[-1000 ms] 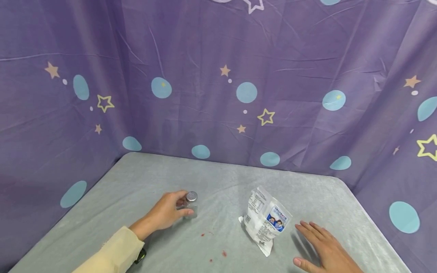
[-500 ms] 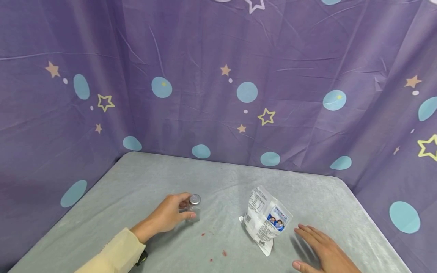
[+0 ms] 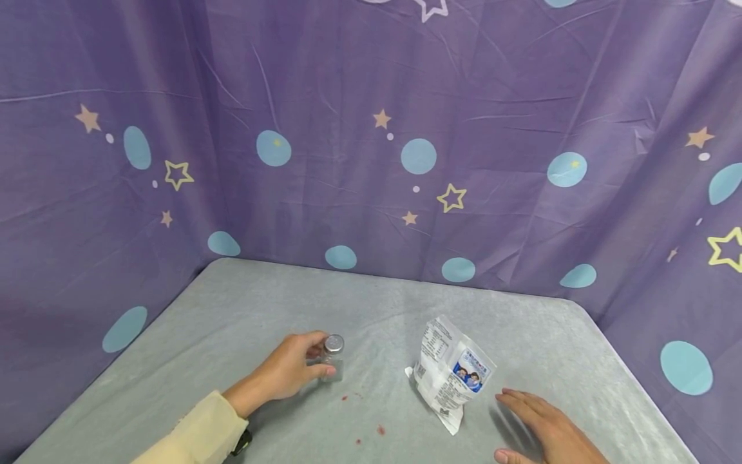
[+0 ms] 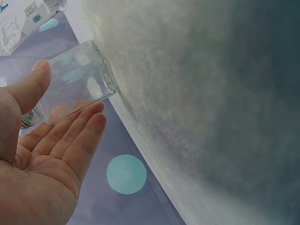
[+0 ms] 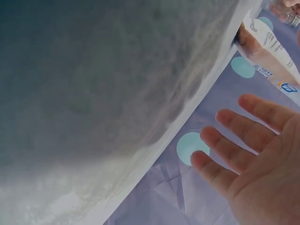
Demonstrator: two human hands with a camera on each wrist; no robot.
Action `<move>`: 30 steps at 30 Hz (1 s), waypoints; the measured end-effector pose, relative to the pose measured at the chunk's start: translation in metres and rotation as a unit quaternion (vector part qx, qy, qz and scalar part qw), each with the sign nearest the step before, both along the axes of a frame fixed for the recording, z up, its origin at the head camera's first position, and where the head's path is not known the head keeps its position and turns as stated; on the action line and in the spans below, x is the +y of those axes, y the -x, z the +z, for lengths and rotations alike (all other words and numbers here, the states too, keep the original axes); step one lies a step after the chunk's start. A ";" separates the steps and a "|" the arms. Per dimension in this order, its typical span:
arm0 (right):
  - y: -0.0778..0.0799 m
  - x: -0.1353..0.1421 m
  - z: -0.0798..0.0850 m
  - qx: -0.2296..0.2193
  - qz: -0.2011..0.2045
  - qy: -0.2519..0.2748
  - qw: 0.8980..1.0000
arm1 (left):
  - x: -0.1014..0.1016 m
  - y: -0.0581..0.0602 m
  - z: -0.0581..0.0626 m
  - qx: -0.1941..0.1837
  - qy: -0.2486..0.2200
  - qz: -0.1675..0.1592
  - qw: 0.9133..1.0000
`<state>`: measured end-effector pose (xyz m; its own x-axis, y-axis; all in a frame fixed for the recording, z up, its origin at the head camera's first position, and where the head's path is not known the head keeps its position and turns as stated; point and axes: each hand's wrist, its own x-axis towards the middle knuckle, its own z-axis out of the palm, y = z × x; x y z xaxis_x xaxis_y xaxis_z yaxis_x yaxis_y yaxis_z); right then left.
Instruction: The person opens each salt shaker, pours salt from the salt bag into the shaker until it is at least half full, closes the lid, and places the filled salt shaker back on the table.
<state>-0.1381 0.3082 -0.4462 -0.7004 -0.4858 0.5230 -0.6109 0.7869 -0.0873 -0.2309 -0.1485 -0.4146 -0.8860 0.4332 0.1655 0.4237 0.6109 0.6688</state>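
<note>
A small clear glass shaker (image 3: pixel 334 345) with a metal lid stands upright left of centre on the table. My left hand (image 3: pixel 285 368) holds it from the left side, thumb in front and fingers behind. In the left wrist view, its glass body (image 4: pixel 77 77) is see-through and shows nothing inside, its base right at the cloth. Right of centre stands a white printed plastic bag (image 3: pixel 442 370) with a blue picture, leaning back. My right hand (image 3: pixel 547 425) hovers to the right of the bag, fingers spread, holding nothing. The right wrist view shows its palm (image 5: pixel 276 178) bare.
A grey cloth covers the table (image 3: pixel 261 296). A few small red marks (image 3: pixel 380 430) dot the cloth between shaker and bag. Purple curtain (image 3: pixel 348 84) with stars and blue dots closes off the back and both sides.
My left hand has shifted the shaker slightly to the right and nearer to me. The bag stays put; my right hand has drifted a little toward me.
</note>
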 end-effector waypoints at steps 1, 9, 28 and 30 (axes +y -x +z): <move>0.000 0.000 0.000 0.002 0.001 0.000 1.000 | 0.000 0.000 0.000 -0.001 -0.001 -0.002 1.000; -0.005 -0.007 0.000 -0.014 -0.037 -0.010 0.999 | 0.002 -0.001 -0.001 0.005 -0.011 -0.017 1.000; -0.011 -0.019 0.000 -0.029 0.012 0.029 0.999 | 0.008 -0.008 -0.001 -0.005 -0.015 -0.030 0.999; -0.012 -0.020 0.000 -0.032 0.012 0.030 0.999 | 0.008 -0.009 -0.001 -0.001 -0.017 -0.033 0.999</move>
<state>-0.1266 0.2880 -0.4463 -0.7217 -0.4728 0.5057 -0.6216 0.7640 -0.1728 -0.2219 -0.1406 -0.4156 -0.8564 0.4841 0.1795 0.4606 0.5592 0.6893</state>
